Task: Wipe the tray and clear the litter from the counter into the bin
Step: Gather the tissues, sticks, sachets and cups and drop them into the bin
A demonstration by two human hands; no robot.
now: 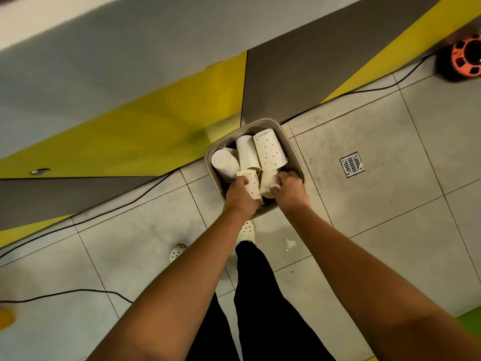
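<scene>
The person stands over the bin on the tiled floor, both arms reaching down into it. The bin is already crowded with paper cups: a big dotted cup lies on top at the far side, a plain white cup beside it, another white one to the left.

The left hand has its fingers curled around a small dotted cup and holds it at the near edge of the bin. The right hand has fingers bent over a white cup, and it seems to press or grip it; I cannot tell which exactly.

The risk I see is the full bin. The cups lie loose and high, so if the hands let go carelessly, one may roll over the rim onto the floor. Pressing hard could also tip the light bin, because both hands lean on its near side. A small white scrap lies on the floor near the shoe, so some litter has escaped already. The black cable runs close behind the bin and could catch a foot.
</scene>
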